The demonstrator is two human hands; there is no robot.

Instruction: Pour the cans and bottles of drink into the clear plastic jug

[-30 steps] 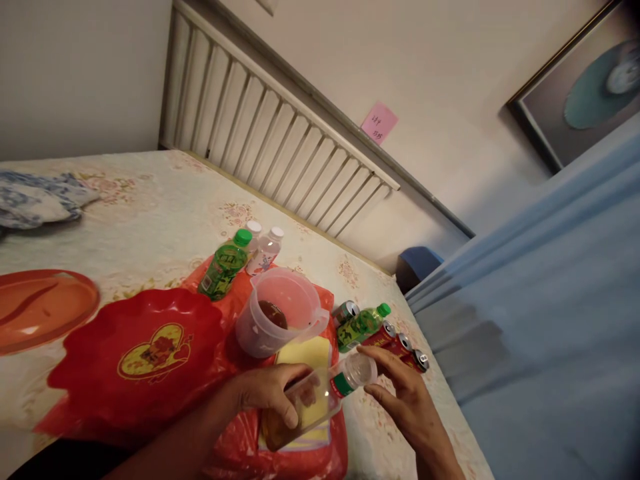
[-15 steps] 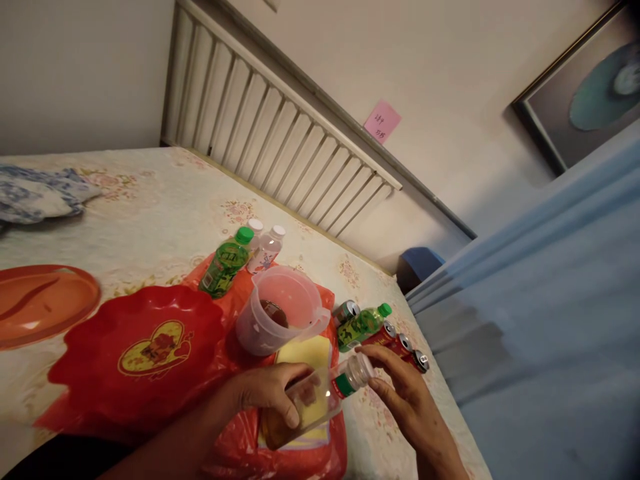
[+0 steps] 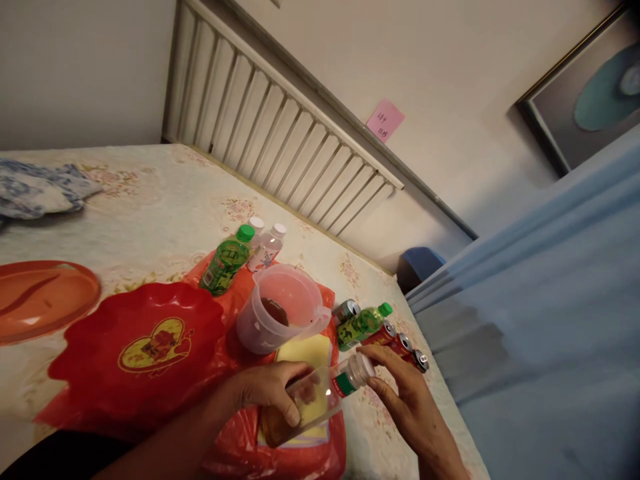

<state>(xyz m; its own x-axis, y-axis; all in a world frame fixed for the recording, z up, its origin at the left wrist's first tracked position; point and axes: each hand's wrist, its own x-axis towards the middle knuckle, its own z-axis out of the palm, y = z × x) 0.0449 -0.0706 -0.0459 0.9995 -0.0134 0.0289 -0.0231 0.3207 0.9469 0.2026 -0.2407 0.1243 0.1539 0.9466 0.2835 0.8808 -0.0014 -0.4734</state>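
Note:
My left hand [image 3: 265, 393] is wrapped round the body of a clear plastic bottle [image 3: 305, 403] with brown liquid in its lower end, held tilted over a red plastic bag [image 3: 240, 447]. My right hand [image 3: 405, 400] pinches the bottle's white cap [image 3: 361, 368] between thumb and fingers. Just behind stands a translucent measuring jug [image 3: 280, 310] with a little brown liquid inside. A yellow sheet [image 3: 307, 350] lies under the bottle.
A red heart-printed plate [image 3: 145, 340] and an orange tray [image 3: 45, 300] lie on the left of the patterned bed cover. Green-capped bottles [image 3: 225, 260] [image 3: 363, 323], two small clear bottles [image 3: 265, 247] and several cans [image 3: 400, 343] lie around the jug. A blue curtain [image 3: 540, 320] hangs at right.
My right fingers have closed round the cap; a second ago they were just beside it. The bottle and my left hand have hardly moved.

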